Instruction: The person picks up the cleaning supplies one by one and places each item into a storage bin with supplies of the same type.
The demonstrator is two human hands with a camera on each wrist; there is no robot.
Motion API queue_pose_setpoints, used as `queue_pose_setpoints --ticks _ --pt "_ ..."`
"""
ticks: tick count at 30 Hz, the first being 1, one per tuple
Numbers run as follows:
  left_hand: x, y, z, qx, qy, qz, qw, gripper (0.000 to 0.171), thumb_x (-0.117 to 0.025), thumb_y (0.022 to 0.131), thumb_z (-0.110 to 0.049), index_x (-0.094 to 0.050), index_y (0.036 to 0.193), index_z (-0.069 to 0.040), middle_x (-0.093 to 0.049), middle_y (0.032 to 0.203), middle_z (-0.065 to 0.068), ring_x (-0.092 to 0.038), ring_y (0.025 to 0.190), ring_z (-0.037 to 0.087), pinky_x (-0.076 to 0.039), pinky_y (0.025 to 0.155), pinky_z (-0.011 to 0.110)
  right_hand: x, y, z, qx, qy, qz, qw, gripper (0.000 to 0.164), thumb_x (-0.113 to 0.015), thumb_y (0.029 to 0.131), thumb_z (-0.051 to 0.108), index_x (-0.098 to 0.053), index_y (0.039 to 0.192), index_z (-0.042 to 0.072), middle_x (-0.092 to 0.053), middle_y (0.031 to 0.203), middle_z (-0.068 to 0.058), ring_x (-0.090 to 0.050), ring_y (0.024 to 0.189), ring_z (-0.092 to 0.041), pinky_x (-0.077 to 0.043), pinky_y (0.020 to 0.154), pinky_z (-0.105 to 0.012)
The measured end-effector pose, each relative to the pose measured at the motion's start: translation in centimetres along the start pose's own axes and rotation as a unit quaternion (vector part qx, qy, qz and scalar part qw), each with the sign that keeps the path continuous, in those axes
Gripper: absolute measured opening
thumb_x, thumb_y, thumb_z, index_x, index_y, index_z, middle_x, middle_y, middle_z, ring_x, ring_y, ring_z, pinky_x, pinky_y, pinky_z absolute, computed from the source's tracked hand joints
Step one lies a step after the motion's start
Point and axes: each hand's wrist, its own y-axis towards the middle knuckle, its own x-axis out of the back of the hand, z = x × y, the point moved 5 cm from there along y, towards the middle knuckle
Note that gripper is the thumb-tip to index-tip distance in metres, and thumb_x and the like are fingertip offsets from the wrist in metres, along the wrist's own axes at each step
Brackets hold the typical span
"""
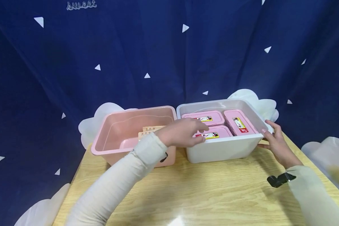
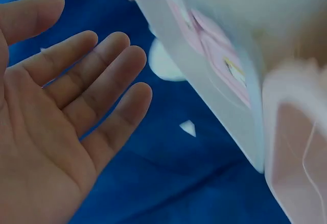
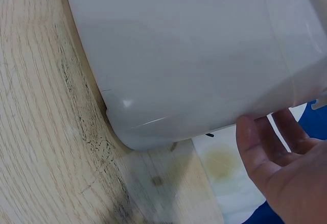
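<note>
A white plastic bin [image 1: 223, 149] stands on the table with pink-lidded boxes inside. One pink box [image 1: 240, 122] lies lengthwise at the right; two more, a back box [image 1: 214, 115] and a front box [image 1: 217, 129], lie side by side at the left. My left hand [image 1: 185, 131] is over the bin's front left part, overlapping the front box in the head view. Its fingers are spread and the palm holds nothing in the left wrist view. At the bin's right end, my right hand [image 1: 278, 146] grips the rim corner, thumb and forefinger on top, other fingers lower.
A pink bin [image 1: 134, 114] stands close at the left, with beige patterned items [image 1: 151, 128] inside, partly hidden by my left arm. Behind both bins hangs a dark blue curtain [image 1: 164, 47]. The wooden table [image 1: 209, 191] extends in front.
</note>
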Motion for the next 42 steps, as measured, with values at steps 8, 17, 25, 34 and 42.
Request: queue_pose_setpoints --ticks 8,17,25,34,42 --pt "-2.9 -6.6 -4.2 -0.063 0.031 -0.030 0.9971 0.035 -0.058 0.098 -0.030 -0.064 0.129 -0.015 -0.066 0.125 -0.003 -0.061 0.119 0.010 -0.048 0.104 0.027 0.0 0.5 0.0 -0.004 0.003 0.009 1.000 0.056 -0.037 0.107 0.033 -0.004 0.152 0.029 -0.009 0.145 -0.025 -0.054 0.093 0.006 -0.057 0.072 -0.022" --pt "-6.6 -10.4 -1.9 -0.012 0.016 -0.010 0.9997 0.034 -0.059 0.096 -0.032 -0.067 0.125 -0.015 -0.067 0.124 -0.004 -0.063 0.116 0.010 -0.048 0.102 0.026 0.5 0.4 -0.1 0.009 0.051 0.010 0.999 0.050 -0.040 0.106 0.030 -0.012 0.147 0.033 -0.032 0.124 0.012 -0.058 0.091 0.005 -0.057 0.070 -0.022" --pt "-8.1 -11.3 -0.5 0.027 -0.014 0.011 0.9995 0.035 -0.059 0.096 -0.030 -0.067 0.125 -0.013 -0.066 0.126 -0.001 -0.061 0.120 0.012 -0.046 0.105 0.027 0.6 0.8 -0.6 -0.008 0.007 0.012 1.000 0.057 -0.037 0.107 0.033 -0.003 0.152 0.031 -0.028 0.132 0.004 -0.054 0.092 0.007 -0.056 0.071 -0.022" --pt "-7.4 -12.7 0.7 0.053 -0.039 -0.011 0.9978 0.035 -0.062 0.095 -0.028 -0.066 0.125 -0.010 -0.067 0.124 0.000 -0.062 0.118 0.014 -0.047 0.105 0.030 1.7 1.4 0.3 0.015 -0.114 0.028 0.993 0.059 -0.031 0.107 0.035 -0.004 0.158 0.023 -0.031 0.134 -0.027 -0.053 0.088 0.015 -0.054 0.068 -0.023" --pt "-6.4 -14.3 1.9 0.112 -0.047 -0.076 0.9896 0.039 -0.063 0.094 -0.027 -0.063 0.130 -0.011 -0.065 0.129 0.002 -0.062 0.121 0.017 -0.049 0.103 0.036 3.8 -0.8 1.9 0.026 -0.231 0.043 0.972 0.062 -0.024 0.109 0.030 0.001 0.157 0.001 -0.033 0.137 -0.042 -0.043 0.088 0.024 -0.050 0.064 -0.020"
